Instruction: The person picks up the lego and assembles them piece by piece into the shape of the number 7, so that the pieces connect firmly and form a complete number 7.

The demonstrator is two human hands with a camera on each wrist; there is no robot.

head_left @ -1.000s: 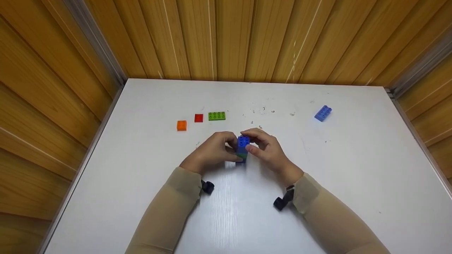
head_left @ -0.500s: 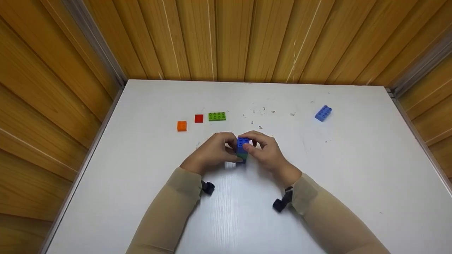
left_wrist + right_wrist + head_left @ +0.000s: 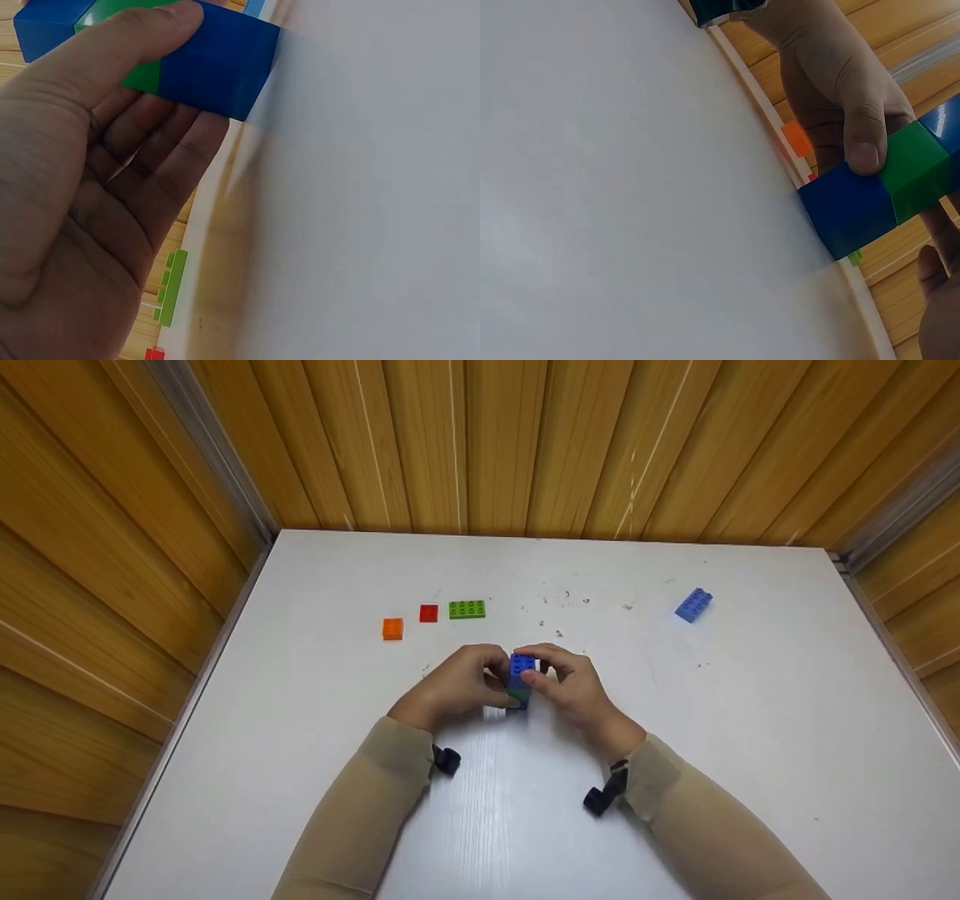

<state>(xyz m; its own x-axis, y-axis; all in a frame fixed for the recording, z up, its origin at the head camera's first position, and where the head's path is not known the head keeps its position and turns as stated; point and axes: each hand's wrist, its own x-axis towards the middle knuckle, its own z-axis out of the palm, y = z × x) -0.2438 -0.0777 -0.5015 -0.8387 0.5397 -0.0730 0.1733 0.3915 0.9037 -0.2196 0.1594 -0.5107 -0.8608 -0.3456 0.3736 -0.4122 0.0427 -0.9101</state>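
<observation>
A stack of toy building bricks stands upright on the white table in the head view, with a dark blue brick [image 3: 217, 64] at the bottom, a green brick [image 3: 919, 172] in the middle and another blue brick [image 3: 523, 664] on top. My left hand [image 3: 463, 682] grips the stack low from the left, its thumb lying across the bottom blue brick in both wrist views. From the right, my right hand [image 3: 570, 682] pinches the top blue brick between thumb and fingers. The stack's far side is hidden.
Beyond the hands lie an orange brick [image 3: 392, 629], a red brick [image 3: 428, 613] and a flat lime-green brick [image 3: 467, 609]. A lighter blue brick [image 3: 694, 605] lies at the far right. Wood-panelled walls [image 3: 502, 450] border the table's back and sides.
My right hand has come slightly down and closer against the top blue brick. My left hand keeps its hold on the stack. The whole head view has shifted a little.
</observation>
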